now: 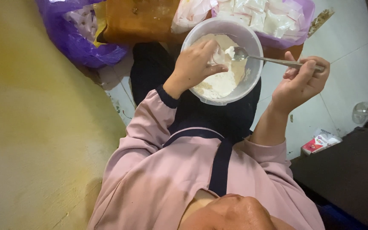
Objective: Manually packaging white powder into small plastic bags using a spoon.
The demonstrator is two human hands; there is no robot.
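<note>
A white plastic bowl [252, 81] of pale powder [222, 83] rests on my lap. Over the bowl, my left hand [194, 66] pinches a small clear plastic bag [218, 56] open. My right hand [301, 81] holds a metal spoon [277, 61] by its handle, out past the bowl's right rim. The spoon's head, heaped with powder, sits right at the mouth of the small bag.
A purple tray [301, 25] of filled small packets sits behind the bowl. A purple plastic bag [71, 36] with more packets lies at the upper left beside a brown board [139, 19]. A yellow wall runs along the left. A small carton [320, 142] and a glass [365, 111] lie on the tiled floor at right.
</note>
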